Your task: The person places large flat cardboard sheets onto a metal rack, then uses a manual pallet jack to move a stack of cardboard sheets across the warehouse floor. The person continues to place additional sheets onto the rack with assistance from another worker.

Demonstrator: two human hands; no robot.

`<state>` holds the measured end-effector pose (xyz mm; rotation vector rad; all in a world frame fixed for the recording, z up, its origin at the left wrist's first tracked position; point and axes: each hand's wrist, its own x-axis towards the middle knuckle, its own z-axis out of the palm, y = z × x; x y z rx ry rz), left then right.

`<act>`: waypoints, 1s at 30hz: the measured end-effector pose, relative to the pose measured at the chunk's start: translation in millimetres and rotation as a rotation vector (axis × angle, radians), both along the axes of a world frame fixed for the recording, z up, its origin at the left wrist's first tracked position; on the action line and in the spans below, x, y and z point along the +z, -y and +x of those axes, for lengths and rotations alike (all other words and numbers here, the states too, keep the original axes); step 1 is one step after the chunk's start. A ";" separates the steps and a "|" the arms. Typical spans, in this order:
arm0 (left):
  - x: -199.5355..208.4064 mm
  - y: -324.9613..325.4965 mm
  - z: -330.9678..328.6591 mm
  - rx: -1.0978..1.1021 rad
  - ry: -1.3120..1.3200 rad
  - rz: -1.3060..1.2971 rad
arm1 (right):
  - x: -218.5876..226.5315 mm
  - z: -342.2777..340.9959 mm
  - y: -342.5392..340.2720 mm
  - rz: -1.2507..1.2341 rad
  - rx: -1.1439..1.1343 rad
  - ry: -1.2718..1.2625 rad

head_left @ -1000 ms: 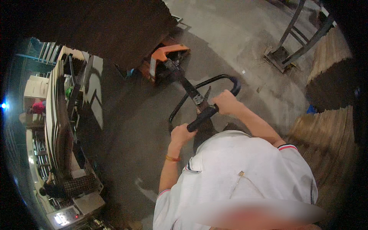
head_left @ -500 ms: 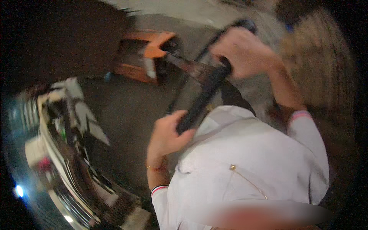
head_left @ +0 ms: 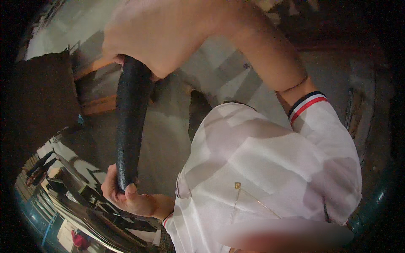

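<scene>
Grey floor [head_left: 164, 152] lay below; right hand [head_left: 154, 38] gripped the black pallet-jack handle [head_left: 133, 114] at twelve o'clock, left hand [head_left: 137, 204] at six, seemingly for steering; the next move likely needed even two-handed pressure.

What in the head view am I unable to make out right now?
- Head view: the upper end of the black handle, covered by the right grip.
- Head view: the top of the right grip, cut off by the upper edge.
- Head view: part of the orange frame, hidden behind the black handle.
- Head view: the red shape at lower left, too small to identify.
</scene>
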<state>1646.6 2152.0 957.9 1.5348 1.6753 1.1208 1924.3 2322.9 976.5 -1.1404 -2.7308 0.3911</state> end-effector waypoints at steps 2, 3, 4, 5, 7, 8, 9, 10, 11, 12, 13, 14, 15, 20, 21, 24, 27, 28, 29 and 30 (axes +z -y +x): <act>4.7 -8.7 21.1 0.002 -0.036 0.035 | 8.8 22.9 -15.4 -0.019 0.012 -0.018; 10.8 -15.8 38.6 0.013 -0.042 0.059 | 17.4 41.0 -28.3 -0.034 0.029 -0.020; 17.1 -25.5 56.1 0.023 -0.049 0.082 | 19.0 48.3 -30.4 -0.055 0.040 -0.030; 18.2 -37.5 61.8 0.022 -0.073 0.111 | 26.1 55.7 -40.7 -0.066 0.055 -0.034; 18.7 -65.3 72.0 0.020 -0.120 0.168 | 37.0 69.3 -63.1 -0.095 0.084 -0.045; 24.0 -78.4 78.3 -0.026 -0.093 0.083 | 40.4 73.5 -73.6 -0.108 0.098 -0.043; 32.0 -92.3 85.6 -0.071 -0.064 -0.001 | 42.6 76.8 -86.5 -0.117 0.110 -0.044; 35.1 -106.6 102.0 -0.146 -0.046 -0.076 | 41.2 96.6 -90.6 -0.125 0.088 -0.055; 34.4 -115.7 97.7 -0.135 -0.069 -0.100 | 42.7 91.9 -101.7 -0.131 0.104 -0.057; 34.3 -125.6 94.1 -0.129 -0.069 -0.097 | 44.3 91.9 -118.4 -0.131 0.121 -0.056; 34.4 -135.8 91.0 -0.120 -0.071 -0.096 | 43.6 88.2 -132.9 -0.131 0.140 -0.072; 28.3 -140.3 97.4 -0.151 -0.062 -0.071 | 40.7 94.8 -127.8 -0.124 0.114 -0.081; 23.6 -155.5 103.0 -0.156 -0.060 -0.053 | 29.6 99.5 -142.7 -0.076 0.120 -0.136; 27.0 -237.9 122.1 -0.396 -0.023 -0.055 | 30.0 114.6 -211.8 -0.008 0.086 -0.105; 26.0 -261.4 122.9 -0.445 -0.022 -0.067 | 25.5 112.0 -222.2 0.041 0.013 -0.085; 21.0 -326.2 133.1 -0.463 -0.019 -0.123 | 17.2 133.7 -281.2 0.037 -0.014 -0.052; 7.2 -365.4 147.1 -0.428 0.005 -0.042 | 4.4 143.1 -332.1 0.027 0.052 -0.038; 3.0 -381.2 155.8 -0.426 0.015 -0.029 | 3.5 151.0 -344.3 0.052 0.037 -0.031; -0.5 -397.9 158.6 -0.406 0.022 -0.009 | 2.7 154.0 -362.1 0.084 0.041 -0.026; 1.5 -417.3 160.3 -0.368 0.016 -0.028 | 1.2 160.9 -384.3 0.050 0.093 -0.062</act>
